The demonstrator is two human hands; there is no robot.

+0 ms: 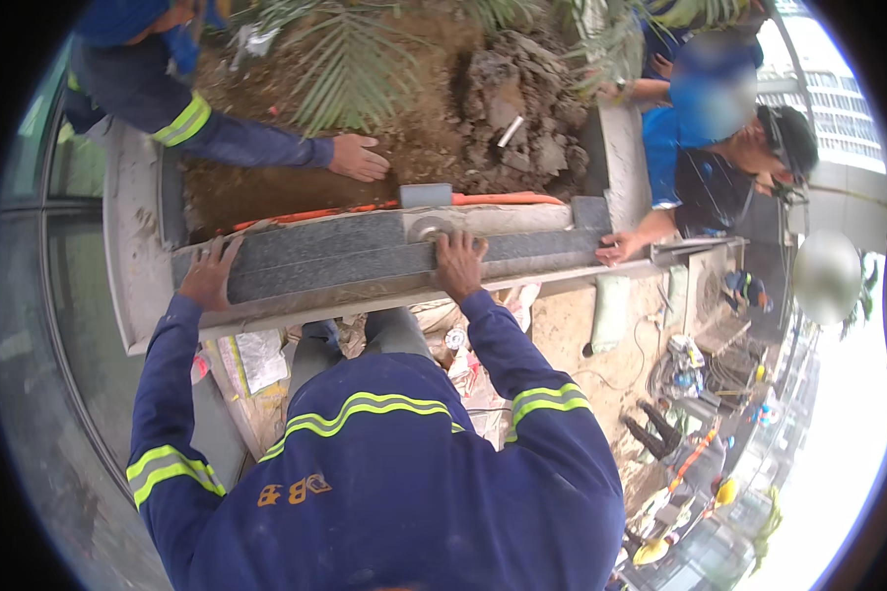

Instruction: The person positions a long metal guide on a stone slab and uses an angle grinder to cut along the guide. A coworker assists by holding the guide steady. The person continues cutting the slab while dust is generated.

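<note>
Here, your left hand [207, 276] rests at the left end of the long, dark-grey stone edging [315, 258] along the planter's near side, fingers spread; your right hand [460, 266] lies on it right of the middle, fingers slightly parted. Whether either grips it, I cannot tell. A co-worker's bare hand [621, 248] is at its right end. Just beyond lie a bright orange pipe [508, 198] and a small grey rectangular box [426, 195]. Farther, left of dark, clumped soil [522, 108], another co-worker's open hand [360, 158] reaches below green palm fronds [350, 59].
</note>
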